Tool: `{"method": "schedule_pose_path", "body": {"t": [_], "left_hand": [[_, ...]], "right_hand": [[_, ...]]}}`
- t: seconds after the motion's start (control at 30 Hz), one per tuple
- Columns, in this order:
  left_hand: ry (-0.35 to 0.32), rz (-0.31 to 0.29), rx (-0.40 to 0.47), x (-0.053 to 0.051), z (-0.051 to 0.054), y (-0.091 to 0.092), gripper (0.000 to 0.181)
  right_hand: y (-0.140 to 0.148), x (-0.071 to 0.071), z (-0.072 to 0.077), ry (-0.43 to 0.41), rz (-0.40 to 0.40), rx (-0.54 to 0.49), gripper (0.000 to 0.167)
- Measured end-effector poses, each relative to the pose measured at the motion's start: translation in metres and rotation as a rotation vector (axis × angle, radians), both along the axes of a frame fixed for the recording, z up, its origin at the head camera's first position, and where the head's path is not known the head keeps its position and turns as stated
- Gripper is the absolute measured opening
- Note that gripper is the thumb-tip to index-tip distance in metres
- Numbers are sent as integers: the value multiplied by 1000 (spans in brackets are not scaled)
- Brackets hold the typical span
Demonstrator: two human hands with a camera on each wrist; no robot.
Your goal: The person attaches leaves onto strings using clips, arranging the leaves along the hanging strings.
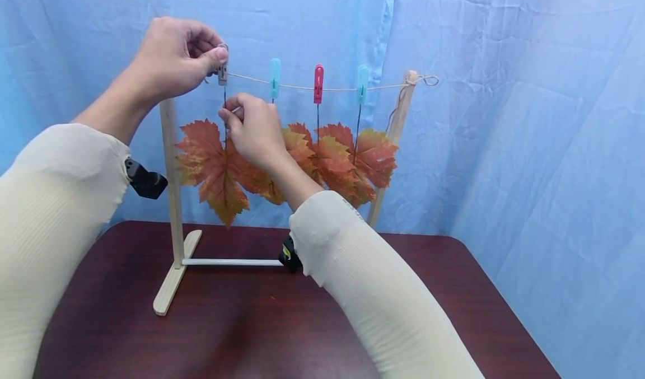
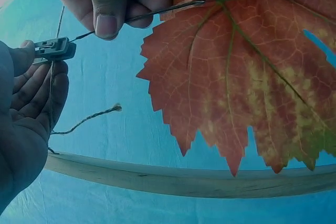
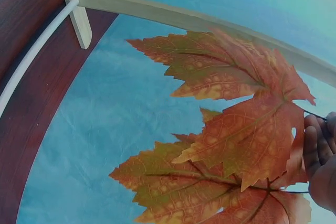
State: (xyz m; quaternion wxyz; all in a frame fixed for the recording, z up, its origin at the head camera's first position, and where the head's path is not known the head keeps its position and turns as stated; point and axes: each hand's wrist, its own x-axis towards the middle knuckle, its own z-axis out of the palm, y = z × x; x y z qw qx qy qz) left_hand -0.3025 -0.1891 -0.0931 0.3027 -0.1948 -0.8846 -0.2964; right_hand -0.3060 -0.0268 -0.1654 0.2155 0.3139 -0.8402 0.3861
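Note:
My left hand (image 1: 173,60) pinches a grey clothespin (image 1: 223,74) at the left end of the string (image 1: 297,87). Just below it, my right hand (image 1: 257,130) pinches the thin dark stem of an orange-red artificial maple leaf (image 1: 221,172). In the left wrist view, the stem's tip (image 2: 84,35) meets the end of the clothespin (image 2: 55,49), and the string passes through the clothespin's jaws. More leaves (image 1: 335,160) hang to the right under two light-blue clothespins (image 1: 274,78) and a red clothespin (image 1: 318,83). My right forearm hides part of them.
The string is tied between two wooden posts (image 1: 173,200), the right post (image 1: 403,110) leaning outward. A white rod (image 1: 232,262) joins the stand low down, beside a wooden foot (image 1: 173,278). The stand is on a dark reddish table (image 1: 227,323), with blue cloth (image 1: 529,116) behind.

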Motion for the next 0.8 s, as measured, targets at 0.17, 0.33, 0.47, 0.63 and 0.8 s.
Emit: {"method": "schedule_pose_path", "body": {"t": [0.17,0.33,0.47,0.63,0.8], "left_hand": [[5,-14,5,0,-1,-1,36],[5,-29,11,1,-1,-2,36],[3,-29,14,2,-1,-3,36],[-6,-26,15,3,0,-2,37],[-8,-23,-4,3,-1,-1,37]], "right_hand": [[-2,1,2,9,6,-15,20],[-2,2,4,-1,-2,-27,20],[-3,2,7,-5,-1,-44,20],[-3,2,9,-12,-2,-68,18],[-3,2,7,-47,-3,-95,18]]}}
